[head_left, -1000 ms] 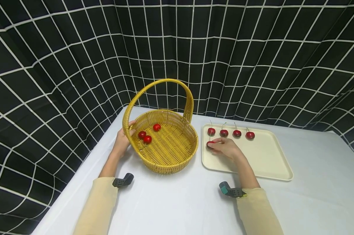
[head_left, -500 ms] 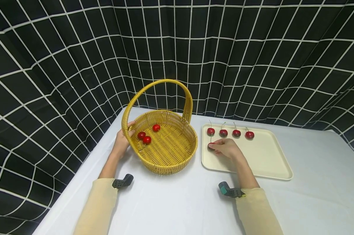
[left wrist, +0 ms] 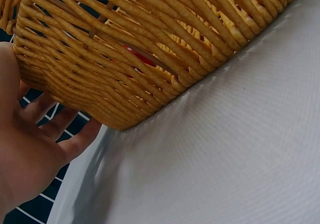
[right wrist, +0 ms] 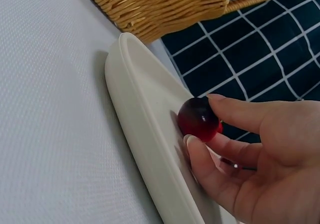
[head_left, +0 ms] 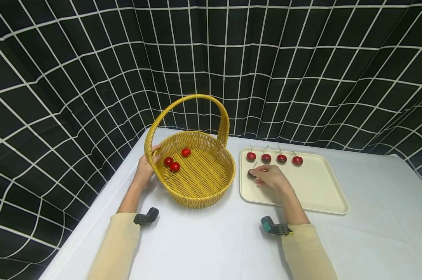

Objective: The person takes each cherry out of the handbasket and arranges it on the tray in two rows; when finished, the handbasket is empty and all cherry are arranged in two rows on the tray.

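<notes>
Grip: the right hand [head_left: 272,177] has the held cherry [right wrist: 195,120] pinched between its digit tips, opened no wider than the fruit.
Held cherry: over the tray's left part, on the near side of the row's leftmost cherry; contact with the tray surface cannot be confirmed.
Stem: the thin stem [head_left: 255,165] leans up toward the hand. Advisable to keep the fingers clear of it and on the fruit's sides.
Tray: the cream tray [head_left: 312,186] lies flat; four cherries [head_left: 281,158] line its far edge, stems pointing away. Care needed, in my judgement, that the knuckles do not nudge them.
Pressure: light and even recommended; a smooth, round fruit would likely roll if released off balance.
Basket: the yellow basket [head_left: 197,201] stands left of the tray, three cherries [head_left: 175,167] inside.
Left hand: the left hand [head_left: 144,170] touches the basket's left side, fingers loosely spread; firmness of hold cannot be told. Steady contact advised.
</notes>
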{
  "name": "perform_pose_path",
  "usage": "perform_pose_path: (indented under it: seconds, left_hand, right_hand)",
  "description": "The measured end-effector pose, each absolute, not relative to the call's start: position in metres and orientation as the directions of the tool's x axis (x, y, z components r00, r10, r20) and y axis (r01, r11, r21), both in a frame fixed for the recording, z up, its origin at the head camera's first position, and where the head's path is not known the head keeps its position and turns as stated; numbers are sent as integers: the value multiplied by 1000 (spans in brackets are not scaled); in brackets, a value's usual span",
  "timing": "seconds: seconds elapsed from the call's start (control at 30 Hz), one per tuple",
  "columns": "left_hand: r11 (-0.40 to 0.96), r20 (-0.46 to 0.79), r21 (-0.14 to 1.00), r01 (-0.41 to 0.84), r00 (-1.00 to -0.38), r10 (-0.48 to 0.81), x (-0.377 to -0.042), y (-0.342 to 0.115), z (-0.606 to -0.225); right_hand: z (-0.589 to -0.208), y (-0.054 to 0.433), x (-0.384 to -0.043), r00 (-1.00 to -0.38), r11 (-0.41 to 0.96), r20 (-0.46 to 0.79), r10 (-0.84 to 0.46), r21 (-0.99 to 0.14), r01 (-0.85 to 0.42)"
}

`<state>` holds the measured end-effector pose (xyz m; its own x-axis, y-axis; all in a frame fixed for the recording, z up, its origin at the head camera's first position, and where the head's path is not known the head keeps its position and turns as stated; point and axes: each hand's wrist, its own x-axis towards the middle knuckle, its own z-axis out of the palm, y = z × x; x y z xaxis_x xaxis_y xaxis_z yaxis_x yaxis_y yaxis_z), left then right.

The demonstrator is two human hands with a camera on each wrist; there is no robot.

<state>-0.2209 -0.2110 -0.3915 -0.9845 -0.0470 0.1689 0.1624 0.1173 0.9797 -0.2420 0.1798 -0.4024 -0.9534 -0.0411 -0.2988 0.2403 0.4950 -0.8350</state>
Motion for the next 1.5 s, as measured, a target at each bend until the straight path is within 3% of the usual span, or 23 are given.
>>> perform_pose_path:
  seconds: [0.4, 0.77, 1.5]
  left_hand:
    - [118, 175, 979, 169, -984, -40, -221, -211, -391]
    - [117, 188, 976, 183, -982, -31, -222, -212, -393]
    - [122, 199, 973, 193, -979, -38, -220, -212, -393]
  right_hand:
    - [-402, 181, -241, -952, 520, -289, -96, -830, 200]
    - [-402, 181, -242, -955, 509, -288, -66, -833, 216]
    - [-389, 191, -240, -966, 403, -231, -115, -900, 167]
